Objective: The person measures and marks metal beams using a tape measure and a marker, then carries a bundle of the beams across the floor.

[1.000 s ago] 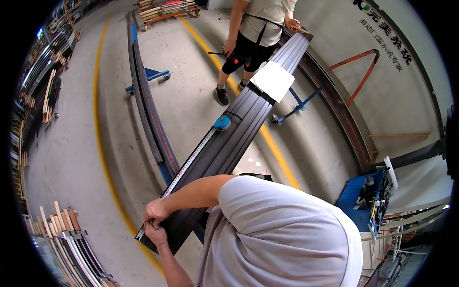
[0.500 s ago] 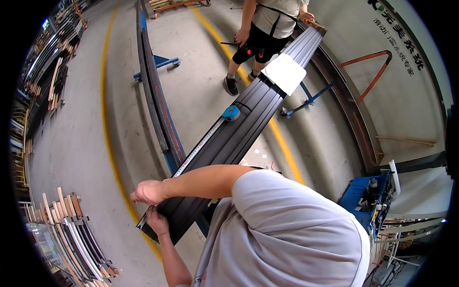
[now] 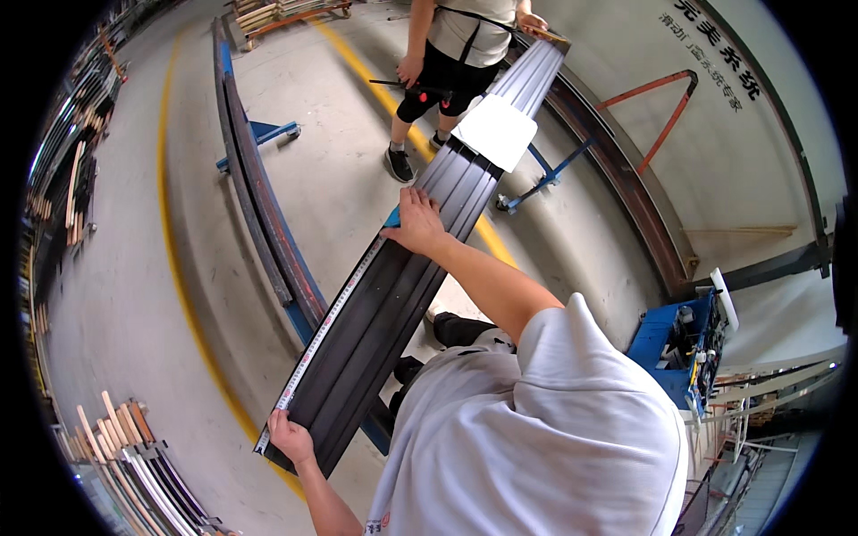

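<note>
Black grooved profile (image 3: 344,366) bears a tape-measure blade (image 3: 328,320) along its left edge, seemingly mid-measurement. The half-curled left hand (image 3: 291,436) touches the blade near its end; the half-open right hand (image 3: 417,221) partly covers the blue tape case (image 3: 392,217), both grips unclear. The next move calls for keeping the blade straight.

The person wears a pale, almost white shirt (image 3: 536,438), big and loose, with lots of soft wrinkles, filling the space around five o'clock. Its short sleeve (image 3: 554,332) stops above the elbow. At the shirt's eight o'clock side sits a tiny round red mark (image 3: 385,520). Black trousers (image 3: 463,329) peek out at its eleven o'clock. The left hand (image 3: 290,437) and right hand (image 3: 417,223) are bare.
</note>
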`<state>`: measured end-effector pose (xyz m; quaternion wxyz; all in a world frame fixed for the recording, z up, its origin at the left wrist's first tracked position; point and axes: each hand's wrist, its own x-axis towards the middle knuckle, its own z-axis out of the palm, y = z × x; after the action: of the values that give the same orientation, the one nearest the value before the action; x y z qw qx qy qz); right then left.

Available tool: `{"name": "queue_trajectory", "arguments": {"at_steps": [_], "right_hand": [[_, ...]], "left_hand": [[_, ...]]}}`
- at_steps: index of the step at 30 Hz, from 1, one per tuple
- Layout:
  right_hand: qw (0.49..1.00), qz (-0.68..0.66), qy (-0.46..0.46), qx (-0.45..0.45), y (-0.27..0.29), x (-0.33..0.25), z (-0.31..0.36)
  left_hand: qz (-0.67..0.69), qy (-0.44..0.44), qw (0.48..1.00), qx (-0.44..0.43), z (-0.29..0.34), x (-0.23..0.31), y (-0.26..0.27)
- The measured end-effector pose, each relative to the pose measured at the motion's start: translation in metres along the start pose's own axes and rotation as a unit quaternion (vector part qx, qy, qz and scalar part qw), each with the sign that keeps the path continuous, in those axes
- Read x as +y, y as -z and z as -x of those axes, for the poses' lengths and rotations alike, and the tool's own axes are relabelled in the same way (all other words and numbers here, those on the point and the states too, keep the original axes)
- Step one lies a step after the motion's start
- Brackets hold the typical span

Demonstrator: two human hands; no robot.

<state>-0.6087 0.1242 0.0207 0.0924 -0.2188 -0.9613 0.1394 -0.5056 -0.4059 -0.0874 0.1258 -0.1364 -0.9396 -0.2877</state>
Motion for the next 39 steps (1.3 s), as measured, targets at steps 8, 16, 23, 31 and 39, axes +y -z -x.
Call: {"name": "queue_trajectory", "arguments": {"at_steps": [8,16,23,31,39], "right_hand": [[0.989,-0.099,0.022,-0.103,-0.012,0.022,-0.006],[0.97,-0.215,0.096,-0.055,0.077,0.055,0.034],[0.948,-0.279,0.077,-0.135,0.124,0.201,0.095],[0.9,-0.349,-0.054,-0.256,0.168,0.356,0.132],[0.848,-0.421,-0.154,-0.281,0.159,0.438,0.136]], "left_hand": [[0.015,0.03,0.999,-0.005,-0.004,0.014,0.015],[-0.104,0.126,0.957,0.241,-0.025,0.092,0.067],[-0.291,-0.08,0.879,0.369,-0.07,0.263,0.065],[-0.313,-0.197,0.799,0.475,-0.115,0.452,0.045],[-0.001,-0.108,0.849,0.517,-0.204,0.558,-0.019]]}}
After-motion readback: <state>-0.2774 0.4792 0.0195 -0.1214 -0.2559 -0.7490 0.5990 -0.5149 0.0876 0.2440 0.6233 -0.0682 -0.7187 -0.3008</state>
